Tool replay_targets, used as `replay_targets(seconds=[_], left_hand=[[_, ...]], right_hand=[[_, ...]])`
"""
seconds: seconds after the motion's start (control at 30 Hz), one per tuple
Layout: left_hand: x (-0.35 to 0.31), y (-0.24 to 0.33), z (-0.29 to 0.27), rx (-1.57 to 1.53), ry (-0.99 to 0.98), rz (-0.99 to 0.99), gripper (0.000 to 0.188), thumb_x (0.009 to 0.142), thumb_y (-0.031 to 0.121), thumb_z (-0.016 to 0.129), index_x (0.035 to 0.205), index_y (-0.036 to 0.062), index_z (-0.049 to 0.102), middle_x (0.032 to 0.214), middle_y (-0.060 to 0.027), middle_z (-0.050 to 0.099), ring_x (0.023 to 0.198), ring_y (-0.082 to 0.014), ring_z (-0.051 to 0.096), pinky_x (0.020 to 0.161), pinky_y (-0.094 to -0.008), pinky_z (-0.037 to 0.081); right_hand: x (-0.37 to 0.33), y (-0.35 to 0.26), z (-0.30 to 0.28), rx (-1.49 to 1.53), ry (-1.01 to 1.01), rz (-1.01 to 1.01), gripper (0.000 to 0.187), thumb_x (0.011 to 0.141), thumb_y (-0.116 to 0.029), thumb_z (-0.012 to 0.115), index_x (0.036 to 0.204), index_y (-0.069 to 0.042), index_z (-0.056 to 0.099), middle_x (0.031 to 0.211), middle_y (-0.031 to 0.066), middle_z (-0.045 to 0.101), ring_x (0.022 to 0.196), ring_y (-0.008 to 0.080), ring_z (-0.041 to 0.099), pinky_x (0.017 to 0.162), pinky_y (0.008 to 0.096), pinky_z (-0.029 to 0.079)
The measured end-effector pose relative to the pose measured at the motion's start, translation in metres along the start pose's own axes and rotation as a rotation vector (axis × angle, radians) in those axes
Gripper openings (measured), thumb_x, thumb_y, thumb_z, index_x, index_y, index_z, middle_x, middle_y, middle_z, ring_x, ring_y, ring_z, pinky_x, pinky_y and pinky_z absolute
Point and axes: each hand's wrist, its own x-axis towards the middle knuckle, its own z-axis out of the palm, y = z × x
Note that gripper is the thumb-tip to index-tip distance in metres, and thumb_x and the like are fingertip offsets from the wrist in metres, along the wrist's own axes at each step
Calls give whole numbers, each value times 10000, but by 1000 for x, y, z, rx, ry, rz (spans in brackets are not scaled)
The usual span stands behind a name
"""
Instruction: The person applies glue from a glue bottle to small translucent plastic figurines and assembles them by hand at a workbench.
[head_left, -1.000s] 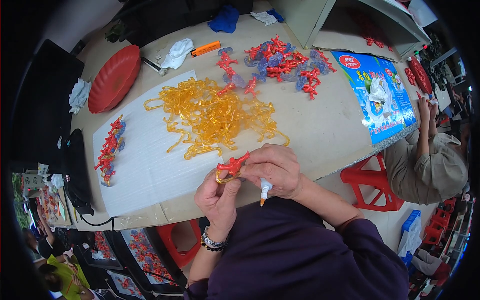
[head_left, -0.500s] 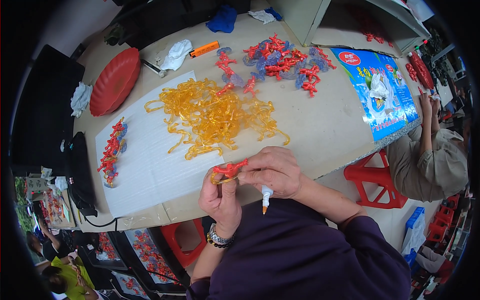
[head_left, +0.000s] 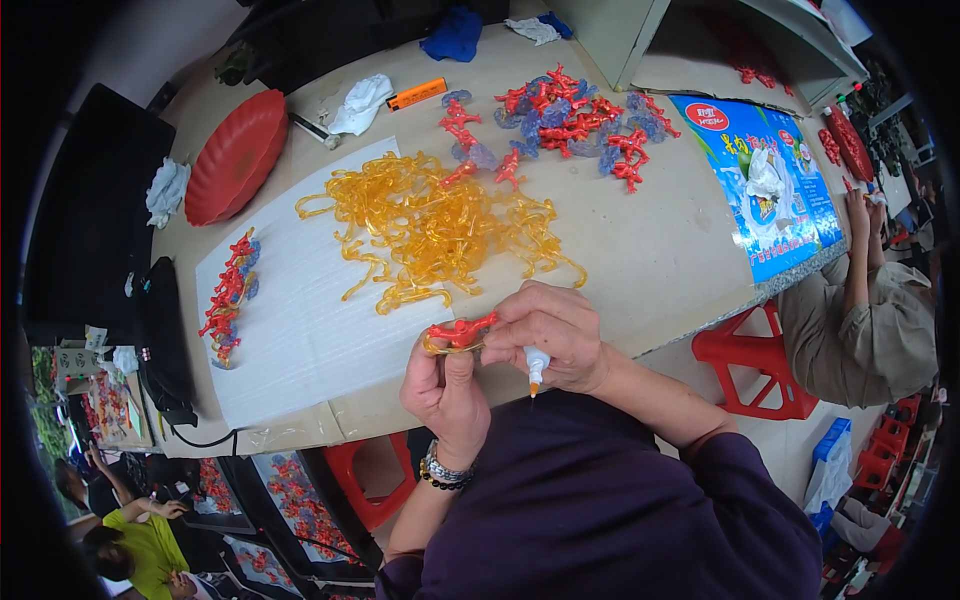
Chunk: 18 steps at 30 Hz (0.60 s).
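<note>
Just past the table's near edge, my left hand [head_left: 447, 398] pinches a small red plastic figure [head_left: 462, 331] between thumb and fingers. A clear yellow strip runs along the figure's lower side. My right hand [head_left: 556, 335] is closed, its fingertips at the figure's right end. A small white bottle [head_left: 537, 360], which looks like a glue bottle, is tucked in that hand with its orange tip pointing down. Beyond my hands lies a heap of clear yellow curled plastic pieces [head_left: 440, 225]. At the left, a row of red, blue and yellow figures [head_left: 231, 297] rests on a white sheet [head_left: 312, 345].
Red figures with clear blue parts [head_left: 570, 118] are piled at the back. A red scalloped tray [head_left: 238, 155], crumpled tissue [head_left: 362, 104] and an orange box [head_left: 417, 94] lie at the back left. Another person [head_left: 850, 320] sits at the right, beside a red stool [head_left: 755, 365].
The red figure has tipped a little in my fingers and lies more level. The bottle's orange tip has swung slightly up and right. The whole view has shifted a little.
</note>
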Motion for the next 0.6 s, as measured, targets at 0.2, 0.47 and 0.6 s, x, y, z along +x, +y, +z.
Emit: replay_targets(seconds=[0.2,0.47,0.6], left_hand=[[2,-1,2,3,-3,8,271,948,116,620,1160,-48,578,1108,-90,645,999,-129,590,899,-277,459],[19,25,4,-337,91,-377,194,978,182,573,1086,25,608,1043,-63,658,863,-143,624,765,-305,521],[19,38,11,-406,176,-532,216,977,180,558,1113,19,604,1007,-61,646,844,-150,582,760,-290,484]], right_hand=[[2,-2,-2,35,-30,90,259,671,-162,846,850,-50,697,824,79,612,644,179,607,529,272,463],[10,4,-11,219,-50,328,346,665,34,791,993,-43,714,934,102,613,812,192,628,662,272,506],[8,1,-3,129,-68,243,394,649,-101,851,1021,-65,727,911,69,639,786,165,620,636,279,488]])
